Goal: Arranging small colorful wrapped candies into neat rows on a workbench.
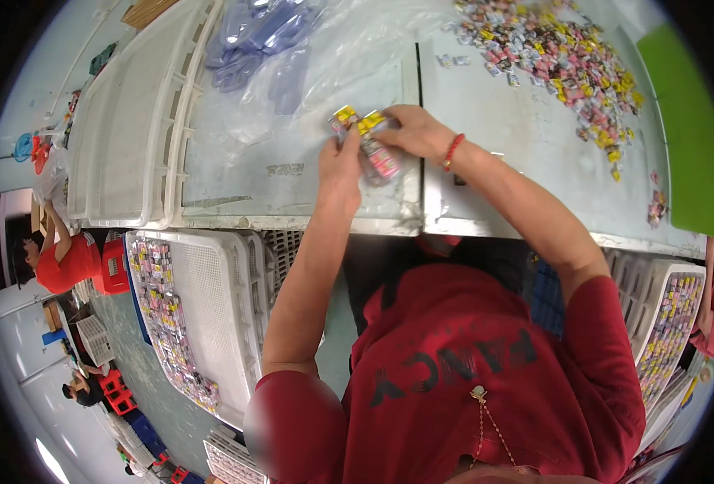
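Note:
Over the table's front part, my left hand point(341, 169) grips a small clear plastic pack point(379, 160) with pink, white and yellow pieces in it. From the other side, the fingers of my right hand point(420, 135) close on small yellow-and-silver pieces point(371, 123) at the top of that pack. Another yellow-topped piece point(345, 115) sticks up beside my left fingertips. Whether these pieces are inside the pack or at its mouth, I cannot tell. To the far right lies a heap of small colourful pieces point(571, 68).
Bluish clear plastic packs point(264, 32) lie on plastic sheeting point(357, 60) at the back left. White crates point(127, 121) stand left of the table. Below its edge are trays of filled packs, one at left point(204, 298), one at right point(672, 323). Another person point(70, 262) is far left.

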`<state>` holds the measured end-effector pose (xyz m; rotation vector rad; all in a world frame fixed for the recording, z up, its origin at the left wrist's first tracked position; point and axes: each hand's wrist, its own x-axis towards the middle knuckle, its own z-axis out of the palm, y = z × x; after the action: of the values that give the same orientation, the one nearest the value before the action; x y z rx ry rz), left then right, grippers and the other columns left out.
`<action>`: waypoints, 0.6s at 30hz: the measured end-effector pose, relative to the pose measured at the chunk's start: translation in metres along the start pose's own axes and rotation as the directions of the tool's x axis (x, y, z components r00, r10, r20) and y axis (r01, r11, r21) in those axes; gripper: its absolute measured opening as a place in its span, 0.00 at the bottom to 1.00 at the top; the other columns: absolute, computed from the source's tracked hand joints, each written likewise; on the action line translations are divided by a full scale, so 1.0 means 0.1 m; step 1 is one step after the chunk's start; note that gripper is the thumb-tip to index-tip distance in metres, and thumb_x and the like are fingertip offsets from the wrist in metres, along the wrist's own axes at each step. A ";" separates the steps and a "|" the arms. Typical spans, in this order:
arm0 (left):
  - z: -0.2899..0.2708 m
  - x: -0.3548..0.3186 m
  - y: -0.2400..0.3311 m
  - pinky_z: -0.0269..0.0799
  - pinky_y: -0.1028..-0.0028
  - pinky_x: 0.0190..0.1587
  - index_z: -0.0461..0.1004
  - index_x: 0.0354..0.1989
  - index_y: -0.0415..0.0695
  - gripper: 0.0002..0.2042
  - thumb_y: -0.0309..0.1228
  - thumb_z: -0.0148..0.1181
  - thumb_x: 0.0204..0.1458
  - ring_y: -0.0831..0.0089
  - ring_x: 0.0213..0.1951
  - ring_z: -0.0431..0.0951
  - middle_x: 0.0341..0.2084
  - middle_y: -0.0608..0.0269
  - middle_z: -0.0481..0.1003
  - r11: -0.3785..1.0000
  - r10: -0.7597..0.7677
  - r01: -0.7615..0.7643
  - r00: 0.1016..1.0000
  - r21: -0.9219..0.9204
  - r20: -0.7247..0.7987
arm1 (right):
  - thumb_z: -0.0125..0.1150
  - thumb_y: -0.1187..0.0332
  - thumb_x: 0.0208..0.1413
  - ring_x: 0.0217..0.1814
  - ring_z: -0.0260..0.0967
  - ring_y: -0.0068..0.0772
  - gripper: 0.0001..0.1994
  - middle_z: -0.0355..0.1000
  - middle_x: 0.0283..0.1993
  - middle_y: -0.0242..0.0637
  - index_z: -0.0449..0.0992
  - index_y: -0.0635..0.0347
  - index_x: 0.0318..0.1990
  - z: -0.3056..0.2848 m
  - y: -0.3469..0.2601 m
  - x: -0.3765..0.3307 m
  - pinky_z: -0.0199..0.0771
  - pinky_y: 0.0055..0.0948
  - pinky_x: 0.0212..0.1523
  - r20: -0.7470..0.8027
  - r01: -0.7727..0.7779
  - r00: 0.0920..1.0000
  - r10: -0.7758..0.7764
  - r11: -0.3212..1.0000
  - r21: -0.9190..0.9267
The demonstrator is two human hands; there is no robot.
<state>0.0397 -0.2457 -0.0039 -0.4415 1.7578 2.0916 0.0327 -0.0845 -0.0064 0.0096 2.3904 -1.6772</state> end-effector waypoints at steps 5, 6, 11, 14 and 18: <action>0.07 0.05 -0.04 0.72 0.71 0.46 0.64 0.54 0.33 0.17 0.31 0.53 0.61 0.71 0.45 0.74 0.45 0.56 0.72 0.979 0.041 -0.026 0.996 -0.202 0.074 | 0.63 0.61 0.50 0.34 0.71 0.30 0.21 0.75 0.36 0.44 0.74 0.70 0.46 -0.18 -0.11 0.08 0.71 0.30 0.35 0.128 -0.013 0.991 0.035 0.985 -0.170; 0.06 0.09 -0.04 0.73 0.70 0.47 0.63 0.55 0.33 0.17 0.29 0.51 0.61 0.69 0.46 0.74 0.47 0.55 0.71 0.948 0.061 -0.024 0.992 -0.319 0.107 | 0.63 0.63 0.50 0.35 0.70 0.29 0.20 0.75 0.37 0.43 0.74 0.69 0.48 -0.21 -0.17 0.10 0.71 0.29 0.34 0.164 -0.033 0.984 0.063 0.983 -0.180; 0.32 0.04 -0.05 0.73 0.66 0.50 0.58 0.59 0.35 0.18 0.26 0.48 0.62 0.67 0.50 0.72 0.52 0.54 0.68 0.921 0.077 -0.021 0.988 -0.390 0.130 | 0.62 0.64 0.53 0.40 0.71 0.25 0.25 0.74 0.42 0.38 0.67 0.64 0.57 -0.42 -0.29 -0.08 0.73 0.25 0.33 0.165 -0.213 0.967 0.193 0.971 0.112; 0.52 -0.07 -0.10 0.71 0.64 0.52 0.57 0.60 0.37 0.20 0.27 0.49 0.62 0.67 0.51 0.71 0.53 0.55 0.67 0.896 0.115 -0.048 0.985 -0.442 0.127 | 0.62 0.64 0.56 0.43 0.71 0.22 0.27 0.74 0.45 0.35 0.62 0.59 0.62 -0.64 -0.27 -0.16 0.73 0.23 0.34 0.254 -0.274 0.942 0.217 0.937 0.216; 0.71 -0.30 -0.08 0.66 0.63 0.53 0.59 0.61 0.42 0.22 0.30 0.55 0.59 0.68 0.52 0.71 0.53 0.57 0.67 0.912 0.025 0.091 0.961 -0.401 0.275 | 0.61 0.65 0.57 0.44 0.70 0.17 0.29 0.73 0.46 0.32 0.59 0.56 0.65 -1.09 -0.20 -0.35 0.72 0.20 0.36 0.371 -0.290 0.909 0.190 0.928 0.234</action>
<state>0.0701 -0.1770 0.0158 -0.2690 1.1458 2.3681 0.0447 0.0136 0.0541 0.0553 1.8017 -1.7228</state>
